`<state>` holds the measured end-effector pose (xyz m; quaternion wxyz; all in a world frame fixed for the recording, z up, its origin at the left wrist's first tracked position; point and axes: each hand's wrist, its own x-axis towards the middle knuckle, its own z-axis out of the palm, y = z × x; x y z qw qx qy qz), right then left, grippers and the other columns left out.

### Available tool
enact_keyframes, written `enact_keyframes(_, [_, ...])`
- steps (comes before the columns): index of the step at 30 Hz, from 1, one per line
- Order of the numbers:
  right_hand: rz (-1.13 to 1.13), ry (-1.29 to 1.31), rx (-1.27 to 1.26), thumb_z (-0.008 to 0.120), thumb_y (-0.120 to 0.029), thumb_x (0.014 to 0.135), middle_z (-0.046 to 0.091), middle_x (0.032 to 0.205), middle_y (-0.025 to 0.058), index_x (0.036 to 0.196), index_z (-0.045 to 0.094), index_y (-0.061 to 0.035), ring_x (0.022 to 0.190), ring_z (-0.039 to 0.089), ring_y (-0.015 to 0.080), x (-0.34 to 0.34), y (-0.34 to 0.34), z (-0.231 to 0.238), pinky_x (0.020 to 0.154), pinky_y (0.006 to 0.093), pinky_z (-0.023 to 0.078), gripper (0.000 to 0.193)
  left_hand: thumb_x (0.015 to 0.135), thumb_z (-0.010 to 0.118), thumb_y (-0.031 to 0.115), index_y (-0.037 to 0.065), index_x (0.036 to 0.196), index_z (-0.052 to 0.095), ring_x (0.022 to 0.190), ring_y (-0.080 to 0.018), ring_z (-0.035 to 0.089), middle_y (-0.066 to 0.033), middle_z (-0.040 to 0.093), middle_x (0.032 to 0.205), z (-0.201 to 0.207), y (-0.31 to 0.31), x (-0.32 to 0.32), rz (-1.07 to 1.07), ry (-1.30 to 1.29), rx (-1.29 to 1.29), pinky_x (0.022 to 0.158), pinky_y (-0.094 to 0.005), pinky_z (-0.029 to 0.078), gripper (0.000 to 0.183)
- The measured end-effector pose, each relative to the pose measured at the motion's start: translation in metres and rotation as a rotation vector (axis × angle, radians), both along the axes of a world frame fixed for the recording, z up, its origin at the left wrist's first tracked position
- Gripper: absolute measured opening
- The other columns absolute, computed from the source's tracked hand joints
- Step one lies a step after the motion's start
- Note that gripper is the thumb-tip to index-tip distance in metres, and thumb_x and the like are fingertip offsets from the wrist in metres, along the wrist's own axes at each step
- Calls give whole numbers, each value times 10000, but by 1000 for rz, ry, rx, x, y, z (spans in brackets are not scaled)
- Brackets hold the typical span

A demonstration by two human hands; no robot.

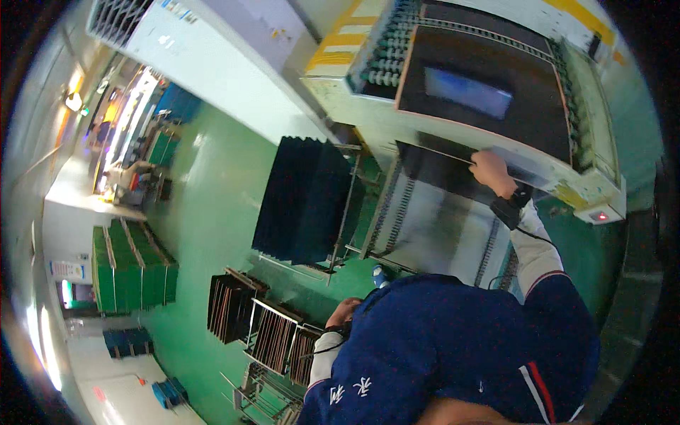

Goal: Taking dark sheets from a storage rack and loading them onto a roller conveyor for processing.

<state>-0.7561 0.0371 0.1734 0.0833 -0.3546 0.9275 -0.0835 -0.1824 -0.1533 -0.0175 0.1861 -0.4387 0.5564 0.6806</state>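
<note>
From the head view, my right hand [490, 170] is stretched up to the mouth of the big pale machine [453, 134], fingers curled and pinching the edge of a thin dark panel [443, 154] that lies flat at the machine's outlet, just above the roller conveyor [432, 219]. A black band sits on that wrist (a cable runs back from it along my white sleeve). My left hand [345, 312] hangs low beside my blue jacket, just next to the racks of copper-coloured boards [273, 333] standing on edge; I cannot tell whether its fingers are spread or closed, since only its back shows. A rack of dark panels [304, 198] stands upright left of the conveyor. Stacks of green boards [131, 265] sit well apart on the green floor [212, 212].
</note>
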Motion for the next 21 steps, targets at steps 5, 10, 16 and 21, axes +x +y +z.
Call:
enact_keyframes(5, [59,23,-20,679,-225,769,643,868,212,840,640,-6,870,620,393,-10,-3,-21,762,487,482,234,894,596,229,13,1174,602,1072,-264,565,-125,616,1166,-1,7,18,-31,48,-34,944,-367,431,353])
enact_keyframes(10, [-4,-29,-21,675,-207,781,643,935,221,923,646,4,938,609,396,-19,-1,-30,807,471,479,256,855,609,229,40,1029,659,706,-123,548,-28,637,912,-8,11,15,-58,132,-116,598,-243,422,262])
enact_keyframes(16, [7,-28,26,663,-204,806,632,1030,216,1016,623,-3,992,595,402,-23,-7,-27,835,479,471,293,835,605,239,33,993,678,829,-162,583,-52,652,942,-25,18,18,71,-42,-42,717,-308,475,269])
enact_keyframes(21, [39,28,21,664,-215,802,617,1078,216,1084,604,-12,1021,586,387,-29,-5,-41,859,466,466,352,837,611,244,28,1023,673,893,-196,590,-68,660,977,-34,28,30,-3,160,-230,784,-344,477,292])
